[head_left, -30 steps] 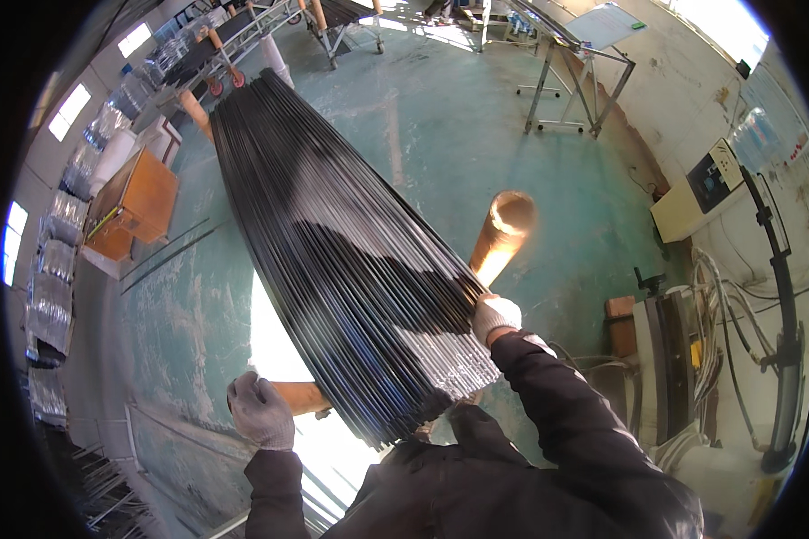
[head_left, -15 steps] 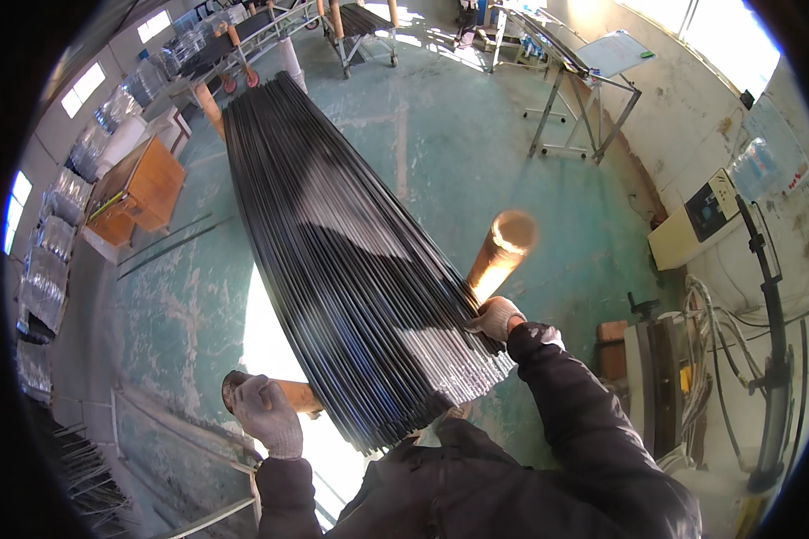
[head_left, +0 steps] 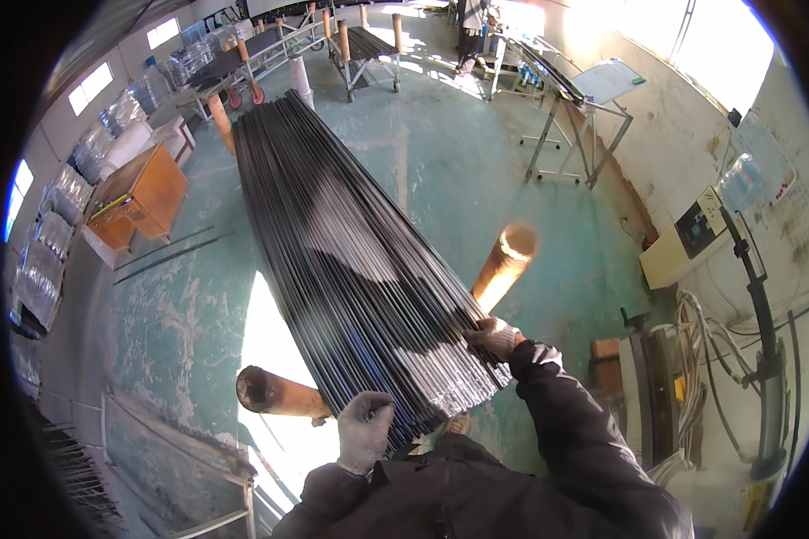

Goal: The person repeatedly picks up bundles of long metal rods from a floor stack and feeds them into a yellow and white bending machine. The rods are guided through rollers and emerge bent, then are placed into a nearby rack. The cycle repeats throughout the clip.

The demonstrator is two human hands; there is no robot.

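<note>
A long bundle of thin black rods (head_left: 351,260) stretches away from me, its near ends almost against my body. My right hand (head_left: 494,338), in a pale knit glove, is closed on rods at the bundle's right edge, close to their near ends. At the near left corner is my left hand (head_left: 366,433), gloved too, with its fingers curled together beside the rod ends. What it pinches, if anything, is too small to make out. Brown cardboard tubes flank the bundle: the left tube (head_left: 279,393) juts out sideways, and the right tube (head_left: 505,265) leans up beyond my right hand.
A wooden cabinet (head_left: 139,199) stands at the left, near wrapped stacks along the wall. Two loose rods (head_left: 171,256) lie on the green floor. Wheeled racks (head_left: 364,49) and another person (head_left: 470,36) are at the back. At right are a metal stand (head_left: 571,117) and a cream machine (head_left: 692,235).
My left hand has left the left cardboard tube and moved right to the near rod ends, its fingers curling. My right hand stays on the rods. The view has shifted slightly.
</note>
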